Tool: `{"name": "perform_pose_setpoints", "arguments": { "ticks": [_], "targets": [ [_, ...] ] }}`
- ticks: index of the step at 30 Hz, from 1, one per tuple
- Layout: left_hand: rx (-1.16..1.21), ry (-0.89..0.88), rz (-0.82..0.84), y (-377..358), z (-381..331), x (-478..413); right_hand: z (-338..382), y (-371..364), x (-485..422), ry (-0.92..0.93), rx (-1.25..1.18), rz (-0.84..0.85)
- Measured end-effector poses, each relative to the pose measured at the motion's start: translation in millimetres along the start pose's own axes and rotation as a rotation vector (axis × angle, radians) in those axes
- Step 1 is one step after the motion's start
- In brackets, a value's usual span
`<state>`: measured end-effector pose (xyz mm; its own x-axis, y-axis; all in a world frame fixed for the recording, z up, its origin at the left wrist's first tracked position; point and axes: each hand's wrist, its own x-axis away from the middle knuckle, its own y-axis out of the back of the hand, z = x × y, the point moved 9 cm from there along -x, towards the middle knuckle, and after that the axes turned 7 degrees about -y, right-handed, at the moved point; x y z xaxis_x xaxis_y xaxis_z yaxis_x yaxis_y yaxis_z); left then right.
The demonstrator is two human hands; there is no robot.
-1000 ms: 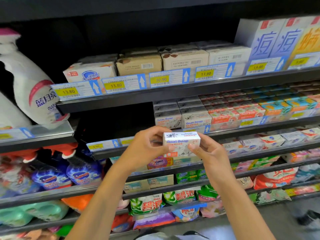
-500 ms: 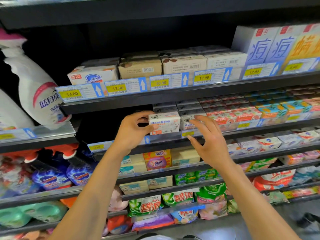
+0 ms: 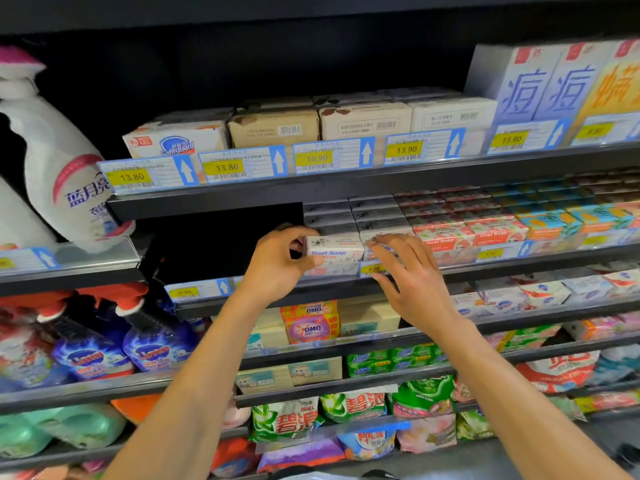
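Goat Soap box (image 3: pixel 334 252) in pinch of left hand (image 3: pixel 277 265); right hand (image 3: pixel 412 282) open-fingered (red boxes (image 3: pixel 445 237) alongside)

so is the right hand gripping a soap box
No, the right hand is spread open with straight fingers; only the left hand grips the Goat Soap box.

— What sort of place is it?
— Dark metal shelves (image 3: pixel 346 190) in tiers against a black back panel (image 3: pixel 242 64).
— And the edges?
— Blue-and-yellow price labels (image 3: pixel 227 167) along the fronts. Grey floor (image 3: pixel 609 429) at lower right.
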<state>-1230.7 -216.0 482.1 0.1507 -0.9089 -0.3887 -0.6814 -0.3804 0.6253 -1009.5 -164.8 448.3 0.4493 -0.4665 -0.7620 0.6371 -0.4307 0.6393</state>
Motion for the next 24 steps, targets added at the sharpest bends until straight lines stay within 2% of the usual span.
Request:
{"name": "perform_pose_setpoints", "arguments": {
  "ticks": [14, 20, 24],
  "targets": [
    [-0.055, 0.102, -0.033, -1, 9, 4, 0, 1, -1, -0.024, -0.029, -0.003],
    [-0.359, -0.117, -0.005, -10, -5, 23, 7, 3, -2, -0.041, 0.030, 0.059],
    [-0.529, -0.191, -0.016, -12, -13, 46, 15, 9, 0, -0.068, 0.091, 0.124]
  ]
}}
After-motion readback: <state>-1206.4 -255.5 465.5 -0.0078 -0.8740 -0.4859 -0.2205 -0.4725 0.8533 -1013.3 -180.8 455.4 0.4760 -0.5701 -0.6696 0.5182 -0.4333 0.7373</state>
